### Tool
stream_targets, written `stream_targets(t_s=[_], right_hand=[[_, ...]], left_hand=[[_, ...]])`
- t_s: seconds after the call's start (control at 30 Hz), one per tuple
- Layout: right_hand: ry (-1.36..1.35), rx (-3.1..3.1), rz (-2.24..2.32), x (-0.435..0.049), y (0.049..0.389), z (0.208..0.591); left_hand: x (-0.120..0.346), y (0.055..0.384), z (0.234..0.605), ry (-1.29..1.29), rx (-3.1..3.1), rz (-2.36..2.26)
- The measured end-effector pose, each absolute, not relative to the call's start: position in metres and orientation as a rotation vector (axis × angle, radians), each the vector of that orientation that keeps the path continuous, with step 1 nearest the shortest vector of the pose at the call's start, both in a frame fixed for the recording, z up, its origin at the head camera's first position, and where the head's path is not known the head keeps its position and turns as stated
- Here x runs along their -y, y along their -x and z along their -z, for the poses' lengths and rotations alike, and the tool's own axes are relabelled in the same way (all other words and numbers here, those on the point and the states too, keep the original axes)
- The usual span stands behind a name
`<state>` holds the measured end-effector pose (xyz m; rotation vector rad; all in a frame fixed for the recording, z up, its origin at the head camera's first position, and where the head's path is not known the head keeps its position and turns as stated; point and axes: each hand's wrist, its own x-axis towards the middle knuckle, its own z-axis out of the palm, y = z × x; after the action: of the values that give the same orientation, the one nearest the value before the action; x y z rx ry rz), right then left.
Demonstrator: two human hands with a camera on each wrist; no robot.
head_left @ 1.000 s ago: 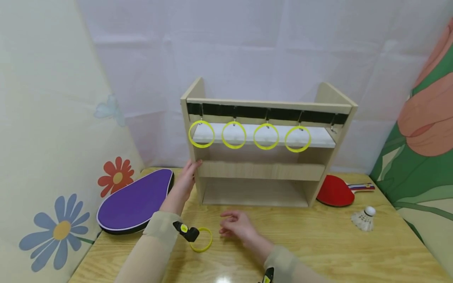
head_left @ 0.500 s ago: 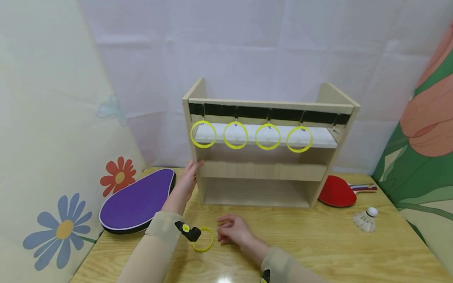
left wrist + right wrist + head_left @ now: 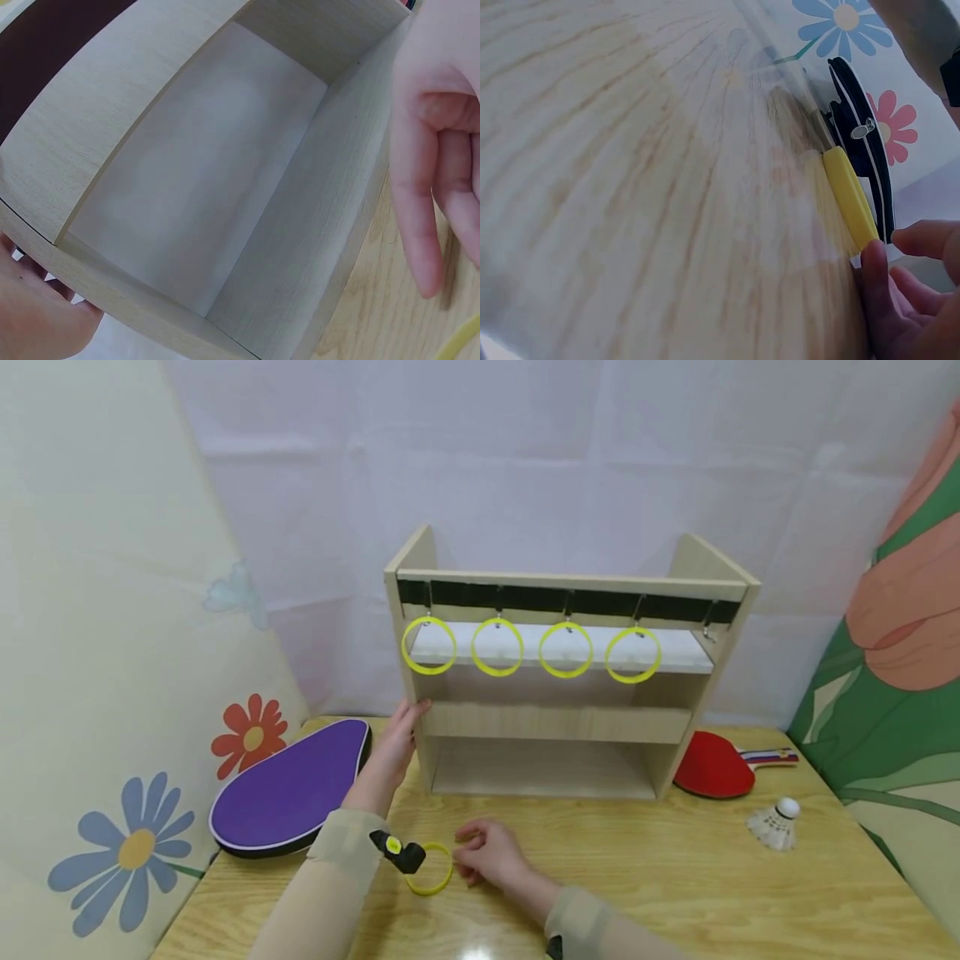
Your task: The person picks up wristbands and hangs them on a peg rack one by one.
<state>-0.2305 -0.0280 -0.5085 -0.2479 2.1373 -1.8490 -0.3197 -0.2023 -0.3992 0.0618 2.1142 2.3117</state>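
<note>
My left hand [image 3: 392, 750] rests against the outer left side of the small wooden shelf [image 3: 555, 723]; in the left wrist view its fingers lie partly hidden behind the side panel. Low over the table, my right hand [image 3: 489, 853] is at the right edge of a yellow ring [image 3: 432, 892]. In the right wrist view one fingertip meets the end of that ring [image 3: 851, 196], while the thumb and the finger stand apart. The left wrist's camera covers part of the ring in the head view. Several yellow rings [image 3: 566, 675] hang from hooks on the shelf's black strip [image 3: 532, 597].
The rightmost hook [image 3: 707, 632] holds no ring. A purple paddle case [image 3: 292, 789] lies left of the shelf on the wooden table [image 3: 637, 877]. On the right are a red table tennis paddle [image 3: 712, 766] and a shuttlecock [image 3: 774, 827]. A cloth-covered wall [image 3: 555, 460] stands behind.
My right hand has moved a little left, up to the yellow ring on the table. The left hand stays at the shelf's side, and the hanging rings are unchanged.
</note>
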Motion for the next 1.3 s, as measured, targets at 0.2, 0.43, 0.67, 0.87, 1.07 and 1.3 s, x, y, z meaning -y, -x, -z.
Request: stream_targets(t_s=[0.2,0.43,0.67,0.87,1.07,1.3], right_hand=[[0.283,-2.207,1.824,0.0306,0.2285,0.5079],[0.324,-2.316,1.767,0.032,0.228,0.5107],[0.379,-2.455,1.672,0.032,0.2268,0.5121],[0.374,-2.472,1.637,0.0348,0.228,0.5131],[0.374,-2.494,1.602,0.0364,0.2272,0.5104],[0.333,-2.447,1.649,0.0356,0.2268,0.5071]], left_hand=[[0.2025,0.3207,0.4003,-0.065,-2.107,-2.322],[0.2029,0.3223,0.4019,-0.073,-2.107,-2.318],[0.2028,0.3217,0.4003,-0.081,-2.099,-2.32],[0.2037,0.3214,0.4012,-0.083,-2.107,-2.313],[0.2048,0.3192,0.4055,-0.201,-2.14,-2.342],[0.2045,0.3193,0.4049,-0.167,-2.137,-2.326]])
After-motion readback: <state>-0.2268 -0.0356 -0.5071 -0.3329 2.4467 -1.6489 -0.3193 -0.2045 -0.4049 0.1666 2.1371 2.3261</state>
